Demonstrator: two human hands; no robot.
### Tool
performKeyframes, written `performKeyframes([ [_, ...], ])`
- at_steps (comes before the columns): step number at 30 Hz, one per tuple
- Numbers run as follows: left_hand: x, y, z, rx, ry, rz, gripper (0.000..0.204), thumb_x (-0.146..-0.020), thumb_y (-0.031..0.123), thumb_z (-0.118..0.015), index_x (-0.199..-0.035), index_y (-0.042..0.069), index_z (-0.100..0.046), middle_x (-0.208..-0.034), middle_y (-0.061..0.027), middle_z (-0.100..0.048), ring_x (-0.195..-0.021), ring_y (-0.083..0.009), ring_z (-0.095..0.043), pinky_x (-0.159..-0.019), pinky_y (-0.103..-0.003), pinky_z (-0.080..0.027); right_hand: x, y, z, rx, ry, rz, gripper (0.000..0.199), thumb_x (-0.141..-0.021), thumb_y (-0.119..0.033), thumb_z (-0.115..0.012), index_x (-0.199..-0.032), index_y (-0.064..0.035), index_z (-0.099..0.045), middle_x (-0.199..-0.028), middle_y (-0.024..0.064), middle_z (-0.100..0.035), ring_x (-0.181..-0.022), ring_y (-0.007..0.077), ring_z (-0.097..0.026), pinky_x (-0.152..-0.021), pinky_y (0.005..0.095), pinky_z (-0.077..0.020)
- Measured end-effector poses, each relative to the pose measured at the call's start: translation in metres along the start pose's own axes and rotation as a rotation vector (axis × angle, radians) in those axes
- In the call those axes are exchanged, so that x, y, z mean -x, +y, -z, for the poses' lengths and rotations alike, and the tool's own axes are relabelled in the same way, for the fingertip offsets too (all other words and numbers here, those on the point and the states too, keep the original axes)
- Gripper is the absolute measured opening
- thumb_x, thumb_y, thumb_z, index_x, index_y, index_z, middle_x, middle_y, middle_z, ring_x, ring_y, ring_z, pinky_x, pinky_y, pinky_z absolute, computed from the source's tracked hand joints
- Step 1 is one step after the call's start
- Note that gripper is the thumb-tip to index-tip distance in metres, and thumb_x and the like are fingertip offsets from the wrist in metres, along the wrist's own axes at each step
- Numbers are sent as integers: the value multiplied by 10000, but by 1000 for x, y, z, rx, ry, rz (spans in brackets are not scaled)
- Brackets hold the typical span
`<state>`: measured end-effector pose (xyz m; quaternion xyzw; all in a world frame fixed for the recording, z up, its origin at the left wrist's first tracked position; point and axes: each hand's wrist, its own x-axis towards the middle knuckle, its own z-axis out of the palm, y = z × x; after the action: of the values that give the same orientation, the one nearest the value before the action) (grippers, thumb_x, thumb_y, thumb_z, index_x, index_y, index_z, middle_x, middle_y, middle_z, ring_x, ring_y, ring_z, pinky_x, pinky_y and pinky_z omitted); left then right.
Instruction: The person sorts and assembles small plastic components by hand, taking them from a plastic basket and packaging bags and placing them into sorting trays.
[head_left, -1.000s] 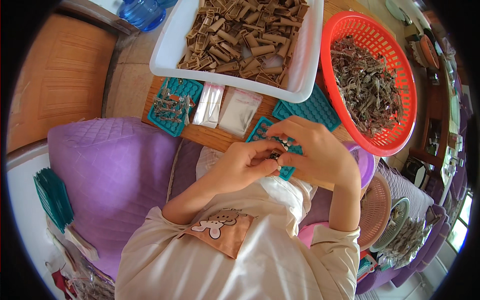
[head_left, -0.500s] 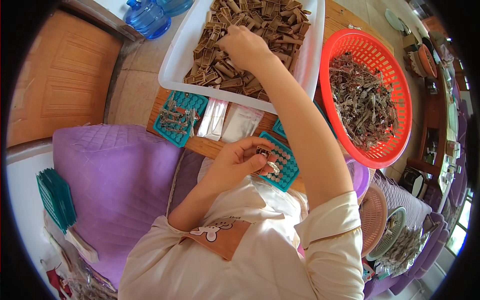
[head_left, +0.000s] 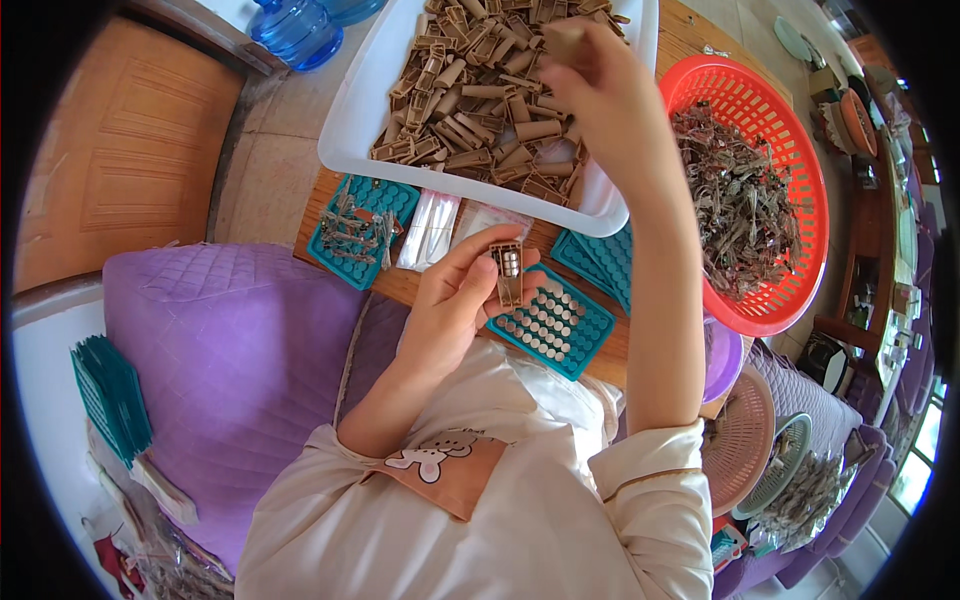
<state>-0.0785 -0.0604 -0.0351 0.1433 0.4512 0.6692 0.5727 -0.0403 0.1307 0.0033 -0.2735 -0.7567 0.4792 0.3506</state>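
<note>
My left hand point(head_left: 448, 305) grips a small brown plastic casing point(head_left: 511, 292) between thumb and fingers, its open side up, with several small silver button cells seated in its upper end. Beside that hand lies a teal tray point(head_left: 590, 348) with rows of round, coin-like cells. My right hand point(head_left: 612, 110) is raised over the right part of a white plastic bin point(head_left: 350, 150), pinching a brown plastic piece point(head_left: 563, 44) that is slightly blurred. Heaped in the bin are many similar brown pieces point(head_left: 490, 125), some hollow and some rounded like covers.
A red basket point(head_left: 815, 230) of tangled wired parts stands right of the bin. Stacked teal trays point(head_left: 605, 260) sit under the bin's near corner. At the left, another teal tray point(head_left: 345, 262) carries wired parts beside clear plastic bags point(head_left: 432, 230). A purple padded seat point(head_left: 220, 340) is at left.
My right hand has moved right and up from the heap, now with a brown piece in it. My left hand has raised and turned the casing, uncovering more of the tray. The bin has shifted slightly.
</note>
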Motion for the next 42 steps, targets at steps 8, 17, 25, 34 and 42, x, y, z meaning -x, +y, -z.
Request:
performKeyframes([
  [8,-1,-6,-15,-34,-34,-138,409,-852,206,-488,-1185,-16,-402,-1002,-117,-557,-909,-158,-549,-782,-251,-441,135,-23,22,-83,76,-209,332,-736,55,-525,-1062,-12,-530,-848,72,-518,-776,124,-498,-666,227,-442],
  [17,4,-20,-32,-1,-132,-232,383,-812,106,-547,-1152,-25,-431,-1013,-99,-554,-900,-113,-527,-784,-235,-431,181,-31,4,-235,343,-332,255,-690,55,-613,-941,20,-586,-860,85,-576,-757,130,-544,-686,236,-443],
  [25,6,-25,-41,-60,-208,-269,346,-800,50,-548,-1117,-25,-433,-1077,-97,-511,-944,-125,-516,-801,-235,-430,187,-23,2,-285,378,-366,231,-702,43,-614,-930,21,-582,-870,84,-569,-762,126,-541,-679,237,-449],
  [34,9,-34,-53,-113,-208,-422,370,-773,24,-575,-1111,-35,-436,-1098,-137,-499,-982,-144,-507,-821,-245,-426,193,-18,5,-340,406,-326,205,-714,34,-614,-912,28,-563,-863,80,-555,-780,128,-544,-678,234,-456],
  [42,11,-36,-48,-378,-189,-547,372,-793,245,-571,-1035,-25,-492,-1008,-117,-548,-887,-165,-545,-799,-280,-436,193,-13,7,-93,190,-231,364,-580,42,-642,-916,-8,-509,-730,109,-488,-676,244,-513,-590,305,-420],
])
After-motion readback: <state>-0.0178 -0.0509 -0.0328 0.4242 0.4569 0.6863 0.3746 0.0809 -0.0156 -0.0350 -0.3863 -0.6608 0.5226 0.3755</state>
